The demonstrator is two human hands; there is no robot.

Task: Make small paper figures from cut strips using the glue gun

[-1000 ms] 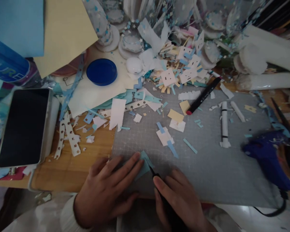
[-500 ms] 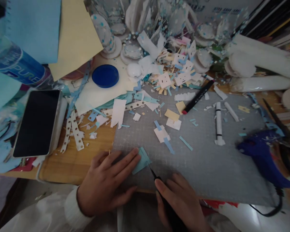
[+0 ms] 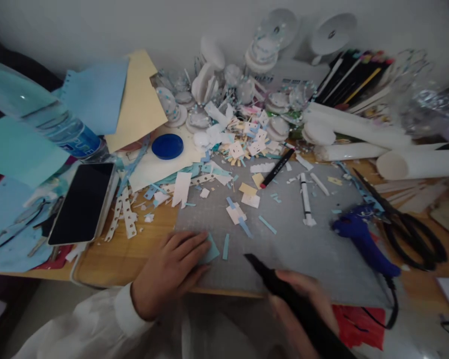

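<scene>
My left hand (image 3: 172, 269) lies flat with fingers spread, pressing a small teal paper piece (image 3: 211, 251) onto the grey cutting mat (image 3: 299, 249) near its front left corner. A narrow teal strip (image 3: 226, 246) lies just right of that piece. My right hand (image 3: 303, 304) is blurred and wrapped round a black craft knife (image 3: 284, 294), whose tip hangs over the mat to the right of the paper.
A phone (image 3: 83, 202) lies left on the wooden desk. A water bottle (image 3: 52, 117), blue lid (image 3: 167, 146) and coloured paper sheets sit behind it. A black marker (image 3: 277, 168), blue glue gun (image 3: 362, 239), black scissors (image 3: 404, 224), white rolls (image 3: 359, 132) and several paper scraps surround the mat.
The knife has lifted off the teal paper and swung right; a thin teal strip now lies apart from the piece. The view has pulled back and up, showing more of the desk.
</scene>
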